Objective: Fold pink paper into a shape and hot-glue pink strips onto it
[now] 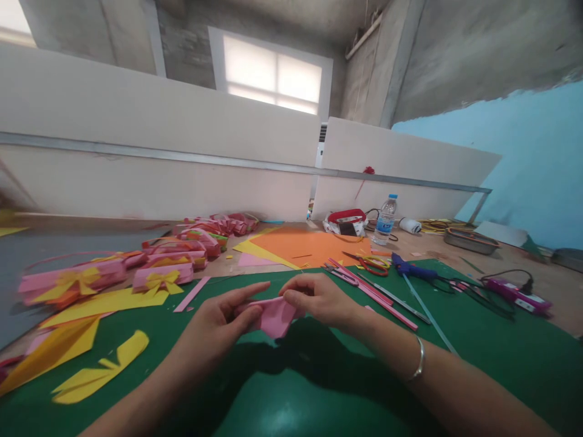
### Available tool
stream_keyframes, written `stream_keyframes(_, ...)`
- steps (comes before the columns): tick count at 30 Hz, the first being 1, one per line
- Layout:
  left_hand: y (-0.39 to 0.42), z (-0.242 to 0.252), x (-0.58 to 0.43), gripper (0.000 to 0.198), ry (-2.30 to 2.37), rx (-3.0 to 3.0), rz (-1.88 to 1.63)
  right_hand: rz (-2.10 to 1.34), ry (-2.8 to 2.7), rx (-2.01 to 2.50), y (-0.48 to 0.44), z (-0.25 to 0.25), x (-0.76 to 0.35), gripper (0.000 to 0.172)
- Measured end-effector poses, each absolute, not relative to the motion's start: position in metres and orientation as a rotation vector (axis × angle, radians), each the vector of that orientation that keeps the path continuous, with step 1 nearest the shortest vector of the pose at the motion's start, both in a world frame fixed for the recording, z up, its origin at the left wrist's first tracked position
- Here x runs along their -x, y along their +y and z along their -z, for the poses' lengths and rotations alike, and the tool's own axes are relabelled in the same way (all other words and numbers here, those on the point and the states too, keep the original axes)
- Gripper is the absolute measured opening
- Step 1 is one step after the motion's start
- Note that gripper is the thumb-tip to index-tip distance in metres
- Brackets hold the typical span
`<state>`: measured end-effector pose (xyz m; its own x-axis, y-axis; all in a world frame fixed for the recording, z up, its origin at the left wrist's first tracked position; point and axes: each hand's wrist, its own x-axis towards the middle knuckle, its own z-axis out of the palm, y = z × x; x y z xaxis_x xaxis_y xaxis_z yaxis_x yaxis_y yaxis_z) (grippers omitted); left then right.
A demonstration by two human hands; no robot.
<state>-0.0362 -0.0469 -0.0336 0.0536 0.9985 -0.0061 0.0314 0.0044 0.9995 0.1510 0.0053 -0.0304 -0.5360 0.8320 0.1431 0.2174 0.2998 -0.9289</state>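
Note:
A small folded piece of pink paper is held up between my two hands, above the green cutting mat. My left hand grips its left end between thumb and fingers, with the index finger stretched out along the top. At the upper right edge, the thumb and bent fingers of my right hand pinch the paper. Yellow bow-shaped paper cutouts lie on the mat to the left. Right of my hands are pink paper strips and scissors.
Pink paper pieces with yellow bows line the left back. Orange paper sheets lie behind the mat. A blue glue gun, orange-handled scissors, a water bottle, a metal tray and a purple corded device are on the right.

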Motion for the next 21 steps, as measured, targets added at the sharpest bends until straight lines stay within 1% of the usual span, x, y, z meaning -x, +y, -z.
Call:
stream_keyframes(3, -0.0498, 0.031, 0.0321, 0.047, 1.276, -1.41, -1.16, -1.073, -2.01, 0.932, 0.005, 0.0313, -0.1504, 0.015)
stream_keyframes(6, -0.052, 0.0286, 0.0285, 0.041, 1.309, -1.403, -1.195, -0.992, -2.006, 0.93, 0.0052, 0.032, -0.1509, 0.015)
stream_keyframes(8, -0.0526, 0.0288, 0.0274, 0.038, 1.313, -1.393, -1.212, -1.073, -1.964, 0.975, 0.0053, 0.0328, -0.1507, 0.016)
stream_keyframes(11, -0.0514, 0.0319, 0.0284, 0.038, 1.329, -1.429, -1.229, -1.335, -1.858, 0.993, 0.0048, 0.034, -0.1498, 0.021)
stream_keyframes(13, -0.0495, 0.034, 0.0303, 0.043, 1.351, -1.478, -1.188, -1.348, -1.856, 0.964, 0.004, 0.0341, -0.1492, 0.021)
stream_keyframes(15, -0.0474, 0.0348, 0.0322, 0.047, 1.381, -1.521, -1.138, -1.265, -1.878, 0.962, 0.0029, 0.0337, -0.1488, 0.019)
stream_keyframes(16, -0.0466, 0.0346, 0.0328, 0.045, 1.393, -1.541, -1.119, -1.226, -1.884, 0.972, 0.0022, 0.0334, -0.1486, 0.018)
stream_keyframes(19, -0.0459, 0.0326, 0.0325, 0.032, 1.372, -1.606, -1.057, -1.141, -1.915, 0.986, 0.0004, 0.033, -0.148, 0.017)
stream_keyframes(21, -0.0467, 0.0308, 0.0313, 0.028, 1.335, -1.644, -1.002, -1.104, -1.941, 0.977, -0.0003, 0.0335, -0.1475, 0.016)
